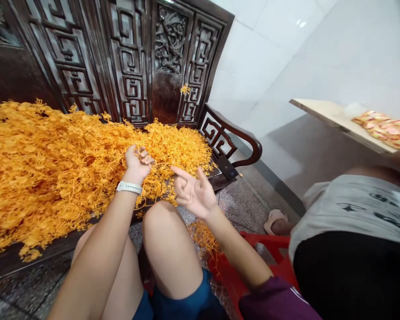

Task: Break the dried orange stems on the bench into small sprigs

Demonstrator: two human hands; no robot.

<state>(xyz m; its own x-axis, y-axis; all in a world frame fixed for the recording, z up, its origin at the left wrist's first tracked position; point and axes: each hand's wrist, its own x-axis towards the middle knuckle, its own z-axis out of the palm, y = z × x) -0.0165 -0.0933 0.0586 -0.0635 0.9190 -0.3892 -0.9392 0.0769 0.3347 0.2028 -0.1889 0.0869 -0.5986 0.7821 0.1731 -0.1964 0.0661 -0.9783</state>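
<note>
My left hand [138,163], with a pale watch band on its wrist, is palm up with curled fingers around a thin orange plastic flower stem [160,165]. The stem stretches across toward the fingertips of my right hand [195,192]. That hand has its thumb and index finger spread apart and the other fingers bent, with nothing visible between them. Behind both hands a large heap of orange plastic flower pieces [63,164] covers the bench seat. One small orange piece [185,89] shows against the bench back; whether it is in the air I cannot tell.
The dark carved wooden bench [166,100] ends in a curved armrest [253,144]. A black phone [227,168] lies at the seat's end. More orange pieces [205,235] are low beside my knee, near a red plastic stool [280,249]. Another person [353,213] sits at right.
</note>
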